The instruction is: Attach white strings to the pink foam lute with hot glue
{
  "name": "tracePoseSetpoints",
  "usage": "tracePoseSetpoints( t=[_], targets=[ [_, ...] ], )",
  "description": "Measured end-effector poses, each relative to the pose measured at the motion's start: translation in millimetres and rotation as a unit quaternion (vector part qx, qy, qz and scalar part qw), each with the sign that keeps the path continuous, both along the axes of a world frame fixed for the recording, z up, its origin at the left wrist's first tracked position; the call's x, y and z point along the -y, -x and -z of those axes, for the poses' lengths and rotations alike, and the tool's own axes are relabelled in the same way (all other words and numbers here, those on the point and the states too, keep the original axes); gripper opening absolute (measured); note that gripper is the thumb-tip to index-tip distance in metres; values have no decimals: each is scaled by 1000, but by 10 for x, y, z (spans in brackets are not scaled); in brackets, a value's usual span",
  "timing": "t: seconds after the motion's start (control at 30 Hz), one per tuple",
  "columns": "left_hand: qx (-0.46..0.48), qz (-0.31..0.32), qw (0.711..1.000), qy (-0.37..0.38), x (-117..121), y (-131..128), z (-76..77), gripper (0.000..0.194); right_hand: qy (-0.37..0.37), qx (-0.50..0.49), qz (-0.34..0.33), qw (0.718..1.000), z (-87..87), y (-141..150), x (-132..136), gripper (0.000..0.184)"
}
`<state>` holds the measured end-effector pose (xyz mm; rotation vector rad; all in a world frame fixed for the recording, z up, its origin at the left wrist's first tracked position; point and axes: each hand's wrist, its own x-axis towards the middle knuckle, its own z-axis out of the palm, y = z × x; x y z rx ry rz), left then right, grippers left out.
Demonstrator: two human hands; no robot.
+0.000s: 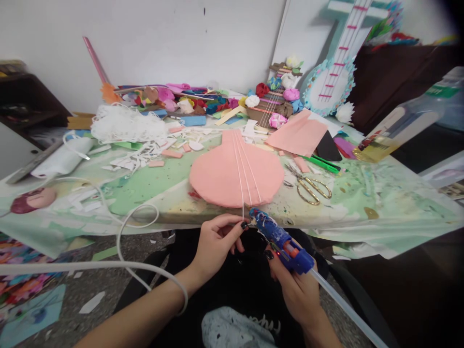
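Observation:
A flat pink paper-covered shape [217, 176], round with a short neck, lies at the table's front edge. Three white strings [239, 169] fan down over it from the neck. My left hand [221, 239], just below the shape's lower edge, pinches the end of the leftmost string between thumb and fingers and pulls it taut. My right hand [293, 285] is wrapped round a blue glue gun [281, 239] with a long glue stick out of its back. The gun's nozzle points at the shape's lower edge, close beside the held string; whether it touches cannot be made out.
Gold-handled scissors [308, 186], a green cutter [322, 163] and a black phone [328, 146] lie right of the shape. A white string heap [126, 123] and paper scraps lie left. A white cable [145, 265] loops over my left forearm. A bottle [402, 123] stands right.

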<state>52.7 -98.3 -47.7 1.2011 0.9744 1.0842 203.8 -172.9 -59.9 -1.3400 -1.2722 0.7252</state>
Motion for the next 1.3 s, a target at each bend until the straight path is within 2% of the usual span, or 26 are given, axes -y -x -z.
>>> tracePoseSetpoints(
  t=[0.47,0.67,0.83,0.93,1.07,1.3],
  targets=[
    [-13,-3,1000,-4,9,-4,12,27,12,3,11,1000,20,16,62,26],
    [-13,-4,1000,-26,12,-28,-19,21,2,5,-16,1000,79,-39,56,21],
    [-22,-6,999,-48,19,-36,-30,18,8,-5,10,1000,112,-65,75,20],
    [-32,-5,998,-62,26,-31,-14,17,-1,4,-9,1000,106,-100,91,17],
    [-45,-5,996,-81,21,-33,2,16,21,13,-16,1000,106,-146,124,12],
    [-58,8,989,-138,-21,-33,48,15,-41,-19,7,999,125,-155,123,8]
  ],
)
